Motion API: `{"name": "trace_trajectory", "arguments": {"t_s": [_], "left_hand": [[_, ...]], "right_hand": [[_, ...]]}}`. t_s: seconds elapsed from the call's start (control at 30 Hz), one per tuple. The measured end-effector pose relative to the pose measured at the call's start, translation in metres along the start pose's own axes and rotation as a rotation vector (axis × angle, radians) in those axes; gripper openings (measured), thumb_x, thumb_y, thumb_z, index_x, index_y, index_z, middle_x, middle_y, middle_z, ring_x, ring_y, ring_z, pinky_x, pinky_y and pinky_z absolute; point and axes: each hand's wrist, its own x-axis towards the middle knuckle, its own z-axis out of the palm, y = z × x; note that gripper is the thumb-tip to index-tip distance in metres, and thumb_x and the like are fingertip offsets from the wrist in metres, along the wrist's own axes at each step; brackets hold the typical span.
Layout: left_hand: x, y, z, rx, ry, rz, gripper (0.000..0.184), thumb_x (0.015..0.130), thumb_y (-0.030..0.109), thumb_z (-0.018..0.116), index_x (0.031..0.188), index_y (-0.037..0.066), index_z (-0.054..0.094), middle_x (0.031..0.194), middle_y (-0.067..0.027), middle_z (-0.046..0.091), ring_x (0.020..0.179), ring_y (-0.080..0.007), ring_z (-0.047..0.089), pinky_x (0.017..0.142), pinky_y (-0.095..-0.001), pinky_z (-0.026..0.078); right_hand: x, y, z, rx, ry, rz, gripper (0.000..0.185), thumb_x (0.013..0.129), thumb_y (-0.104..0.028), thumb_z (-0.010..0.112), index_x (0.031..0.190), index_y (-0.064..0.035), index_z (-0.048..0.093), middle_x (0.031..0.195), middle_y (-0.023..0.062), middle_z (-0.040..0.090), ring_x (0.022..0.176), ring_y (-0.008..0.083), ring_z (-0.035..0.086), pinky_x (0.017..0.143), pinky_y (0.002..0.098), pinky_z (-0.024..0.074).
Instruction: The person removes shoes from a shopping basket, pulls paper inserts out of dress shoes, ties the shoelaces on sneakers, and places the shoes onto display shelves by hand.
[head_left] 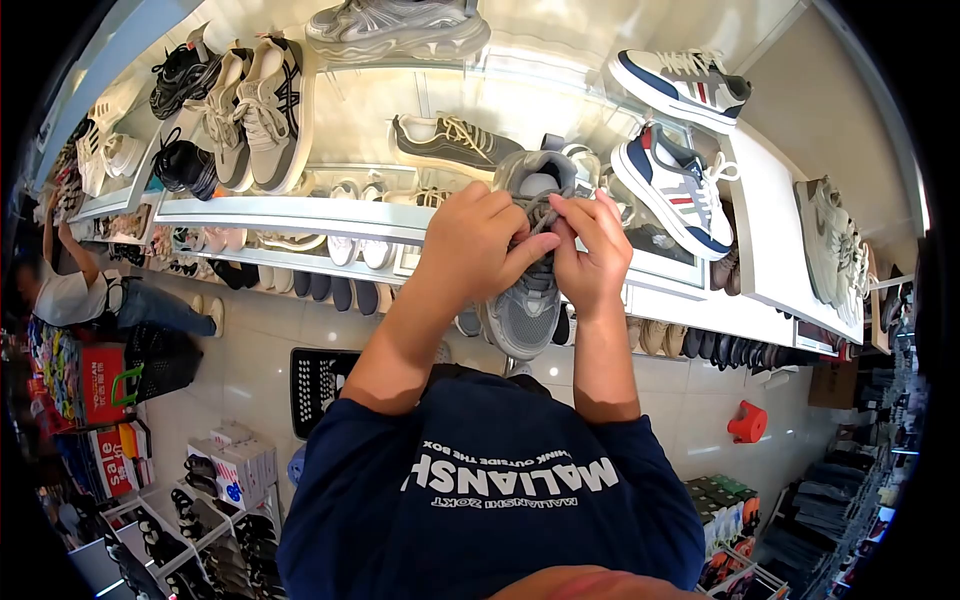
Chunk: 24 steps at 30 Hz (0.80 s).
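A grey running shoe (pixel 522 320) with a mesh toe points toward me, at the shelf's front edge. My left hand (pixel 478 242) is closed at its laces (pixel 540 215), thumb and fingers pinched together. On the other side of the tongue, my right hand (pixel 592 248) also pinches the laces, its fingertips close to the left thumb. Fingers partly cover the lacing, so the exact shape of any knot is hidden. Behind the shoe lies a dark grey sneaker (pixel 455 142) with beige laces. A white and navy sneaker (pixel 675 190) stands to the right.
Glass-topped shelves (pixel 290 212) hold several other shoes, including a beige pair (pixel 262 115). Rows of shoes line the floor below. A black perforated stool or basket (pixel 318 390) is at left, a red object (pixel 747 422) at right. Another person (pixel 110 295) stands far left.
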Motion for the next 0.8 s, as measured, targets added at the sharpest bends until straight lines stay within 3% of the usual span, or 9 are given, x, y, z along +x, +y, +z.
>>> {"name": "trace_trajectory", "arguments": {"t_s": [0.07,0.2,0.3,0.37,0.5,0.6,0.7,0.8], "left_hand": [[-0.005,0.007,-0.014,0.019,-0.027,-0.014,0.033,0.076,0.027,0.087,0.067,0.009,0.061,0.068,-0.0052,0.053,0.068,-0.0260,0.050,0.061,-0.0392,0.040],[-0.023,0.013,-0.050,0.122,-0.113,-0.155,0.034,0.081,0.024,0.084,0.062,0.007,0.061,0.067,-0.0056,0.053,0.068,-0.0269,0.051,0.061,-0.0395,0.041],[-0.029,0.009,-0.062,0.113,-0.307,-0.304,0.023,0.084,0.022,0.081,0.075,0.004,0.069,0.077,-0.0085,0.060,0.076,-0.0283,0.058,0.067,-0.0392,0.046],[-0.030,0.002,-0.050,0.034,-0.159,-0.286,0.020,0.085,0.024,0.080,0.085,0.004,0.073,0.084,-0.0100,0.064,0.083,-0.0303,0.062,0.073,-0.0385,0.049],[-0.011,-0.005,-0.034,-0.107,-0.100,-0.197,0.024,0.086,0.023,0.079,0.102,0.006,0.074,0.107,-0.0108,0.069,0.099,-0.0324,0.063,0.086,-0.0386,0.051],[0.001,-0.022,-0.006,-0.280,-0.116,-0.083,0.021,0.086,0.017,0.080,0.103,0.006,0.075,0.113,-0.0086,0.073,0.106,-0.0301,0.062,0.093,-0.0391,0.049],[0.007,-0.034,0.015,-0.338,-0.156,-0.136,0.025,0.082,0.016,0.083,0.103,0.007,0.075,0.107,-0.0045,0.076,0.113,-0.0266,0.061,0.095,-0.0395,0.049],[0.012,-0.036,0.018,-0.386,-0.126,-0.123,0.026,0.077,0.013,0.087,0.100,0.006,0.075,0.098,-0.0053,0.076,0.104,-0.0220,0.066,0.090,-0.0355,0.051]], "right_hand": [[0.000,-0.001,0.000,-0.007,0.006,0.024,0.026,0.080,0.006,0.075,0.103,-0.0048,0.078,0.090,0.0074,0.072,0.082,0.0246,0.070,0.103,0.0484,0.0481],[-0.001,0.000,0.002,0.072,0.035,0.135,0.025,0.082,0.008,0.073,0.104,-0.0013,0.077,0.093,0.0097,0.071,0.080,0.0218,0.068,0.089,0.0381,0.0534],[0.001,-0.003,0.004,0.159,0.043,0.223,0.024,0.084,0.010,0.072,0.105,0.0019,0.076,0.095,0.0110,0.071,0.078,0.0177,0.065,0.077,0.0294,0.0534],[0.004,-0.003,0.006,0.207,0.060,0.217,0.023,0.084,0.011,0.072,0.106,0.0036,0.076,0.096,0.0113,0.071,0.077,0.0148,0.063,0.071,0.0253,0.0513],[0.003,0.000,0.007,0.325,0.038,0.315,0.023,0.085,0.009,0.073,0.107,0.0040,0.075,0.090,0.0087,0.069,0.074,0.0110,0.059,0.071,0.0251,0.0498],[0.000,0.006,0.011,0.401,0.048,0.408,0.023,0.085,0.008,0.074,0.107,0.0035,0.073,0.090,0.0063,0.069,0.073,0.0090,0.057,0.073,0.0234,0.0484],[0.003,0.003,0.006,0.547,0.001,0.562,0.024,0.085,0.008,0.074,0.108,0.0025,0.072,0.092,0.0045,0.069,0.072,0.0081,0.055,0.075,0.0225,0.0473],[0.009,0.007,0.002,0.649,-0.039,0.592,0.030,0.085,0.010,0.072,0.114,0.0027,0.069,0.093,0.0038,0.068,0.074,0.0080,0.058,0.076,0.0230,0.0483]]}}
